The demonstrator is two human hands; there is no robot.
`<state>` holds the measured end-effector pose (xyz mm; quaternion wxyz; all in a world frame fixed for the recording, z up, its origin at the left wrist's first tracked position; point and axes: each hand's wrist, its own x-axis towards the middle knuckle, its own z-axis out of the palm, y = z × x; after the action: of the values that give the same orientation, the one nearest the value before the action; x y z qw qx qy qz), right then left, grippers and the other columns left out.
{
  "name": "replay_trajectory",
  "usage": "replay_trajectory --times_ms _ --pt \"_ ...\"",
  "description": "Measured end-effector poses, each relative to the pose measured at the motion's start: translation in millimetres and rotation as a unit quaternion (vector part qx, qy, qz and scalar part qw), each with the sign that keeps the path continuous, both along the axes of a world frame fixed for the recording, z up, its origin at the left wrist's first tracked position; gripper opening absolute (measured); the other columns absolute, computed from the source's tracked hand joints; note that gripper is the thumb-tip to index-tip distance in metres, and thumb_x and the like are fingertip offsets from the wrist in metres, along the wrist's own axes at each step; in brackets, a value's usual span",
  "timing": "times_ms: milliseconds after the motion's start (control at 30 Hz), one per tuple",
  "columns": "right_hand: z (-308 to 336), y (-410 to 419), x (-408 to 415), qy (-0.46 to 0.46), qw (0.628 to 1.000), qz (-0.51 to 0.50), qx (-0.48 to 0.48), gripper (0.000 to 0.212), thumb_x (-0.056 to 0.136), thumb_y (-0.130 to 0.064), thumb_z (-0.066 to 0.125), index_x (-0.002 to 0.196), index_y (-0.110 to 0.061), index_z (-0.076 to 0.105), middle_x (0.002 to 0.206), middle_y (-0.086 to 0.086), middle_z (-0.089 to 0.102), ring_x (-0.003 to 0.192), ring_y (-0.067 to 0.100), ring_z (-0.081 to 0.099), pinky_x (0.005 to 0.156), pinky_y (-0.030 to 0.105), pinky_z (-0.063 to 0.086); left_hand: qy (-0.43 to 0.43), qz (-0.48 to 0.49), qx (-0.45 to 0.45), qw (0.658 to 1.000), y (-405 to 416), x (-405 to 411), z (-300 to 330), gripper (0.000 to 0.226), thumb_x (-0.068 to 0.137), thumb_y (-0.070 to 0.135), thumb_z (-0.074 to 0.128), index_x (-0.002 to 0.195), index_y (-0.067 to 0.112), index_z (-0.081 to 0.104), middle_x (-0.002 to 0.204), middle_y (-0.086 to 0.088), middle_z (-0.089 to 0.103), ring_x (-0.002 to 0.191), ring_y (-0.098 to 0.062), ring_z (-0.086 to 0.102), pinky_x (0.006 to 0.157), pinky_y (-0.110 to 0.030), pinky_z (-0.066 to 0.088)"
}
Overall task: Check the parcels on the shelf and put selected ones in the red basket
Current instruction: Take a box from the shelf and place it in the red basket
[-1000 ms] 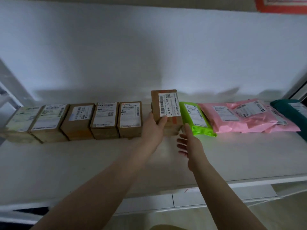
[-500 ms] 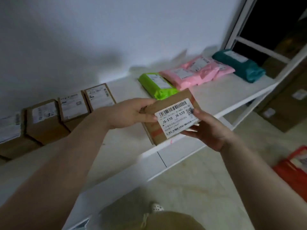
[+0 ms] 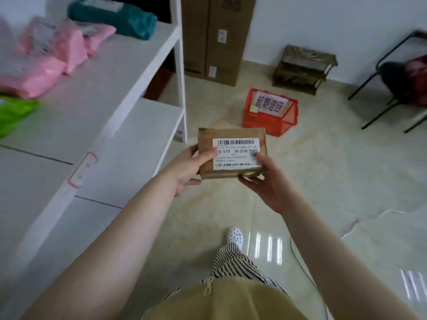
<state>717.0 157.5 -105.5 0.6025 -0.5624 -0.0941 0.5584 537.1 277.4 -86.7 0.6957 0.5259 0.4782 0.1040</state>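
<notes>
The step in hand looks like the carry: the box point(image 3: 232, 153) is off the shelf point(image 3: 120, 72) and held above the floor, the basket point(image 3: 270, 114) well ahead. The left hand point(image 3: 187, 167) grips its left edge, thumb on the label point(image 3: 236, 154); the right hand point(image 3: 265, 181) cups the lower right corner. Next, I judge, it must be brought over the basket and lowered in. The box is flat brown cardboard; the basket is red wire mesh, with a white sign inside.
</notes>
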Motion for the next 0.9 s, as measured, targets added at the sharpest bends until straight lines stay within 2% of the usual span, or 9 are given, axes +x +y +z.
replay_trajectory --times_ms 100,267,400,533,667,767,900 --pt "-15 -11 57 -0.024 0.999 -0.017 -0.032 0.036 0.083 -0.037 0.067 0.115 -0.022 0.064 0.098 -0.003 0.071 0.102 0.018 0.063 0.096 0.041 0.052 -0.006 -0.023 -0.007 1.0 6 66 -10 0.062 0.081 0.049 0.068 0.136 0.026 0.049 0.116 0.003 0.07 0.106 -0.017 0.065 0.092 -0.041 0.05" --pt "-35 -8 161 -0.059 0.996 -0.035 -0.057 0.044 0.074 -0.047 0.065 0.114 -0.029 0.065 0.099 -0.008 0.07 0.099 0.013 0.062 0.099 0.036 0.044 0.004 -0.057 -0.011 0.998 26 183 -24 0.062 0.079 0.049 0.07 0.133 0.026 0.052 0.114 0.004 0.071 0.103 -0.015 0.065 0.093 -0.041 0.05" --pt "-39 2 236 -0.073 0.994 -0.038 -0.07 0.028 0.085 -0.046 0.063 0.109 -0.032 0.064 0.089 -0.015 0.071 0.096 0.011 0.062 0.094 0.034 0.045 0.011 -0.083 -0.018 0.996 46 263 -24 0.056 0.08 0.049 0.069 0.13 0.027 0.055 0.113 0.004 0.071 0.103 -0.015 0.065 0.097 -0.043 0.048" --pt "-36 22 303 -0.079 0.994 -0.029 -0.075 0.047 0.075 -0.054 0.064 0.116 -0.03 0.065 0.099 -0.012 0.071 0.1 0.013 0.064 0.092 0.033 0.046 0.018 -0.089 -0.016 0.996 66 332 -21 0.043 0.082 0.05 0.066 0.12 0.03 0.057 0.103 0.008 0.072 0.097 -0.014 0.065 0.097 -0.043 0.048" --pt "-42 49 355 -0.07 0.994 -0.035 -0.07 0.043 0.076 -0.054 0.063 0.112 -0.03 0.067 0.098 -0.011 0.07 0.1 0.014 0.062 0.098 0.035 0.045 0.022 -0.098 -0.018 0.995 95 387 -27 0.038 0.083 0.052 0.064 0.114 0.031 0.057 0.101 0.01 0.071 0.095 -0.013 0.064 0.095 -0.041 0.048" --pt "-50 79 398 -0.065 0.994 -0.036 -0.079 0.048 0.075 -0.055 0.063 0.115 -0.029 0.066 0.103 -0.009 0.07 0.102 0.015 0.063 0.095 0.034 0.046 0.028 -0.105 -0.026 0.994 127 433 -36 0.04 0.082 0.053 0.065 0.116 0.032 0.057 0.103 0.009 0.071 0.096 -0.014 0.064 0.095 -0.04 0.048" --pt "-62 122 454 -0.061 0.993 -0.037 -0.096 0.056 0.076 -0.056 0.063 0.122 -0.026 0.065 0.118 -0.002 0.069 0.111 0.018 0.062 0.095 0.034 0.046 0.033 -0.12 -0.04 0.991 176 491 -53 0.034 0.081 0.052 0.066 0.108 0.033 0.059 0.105 0.008 0.071 0.101 -0.016 0.064 0.093 -0.04 0.048"
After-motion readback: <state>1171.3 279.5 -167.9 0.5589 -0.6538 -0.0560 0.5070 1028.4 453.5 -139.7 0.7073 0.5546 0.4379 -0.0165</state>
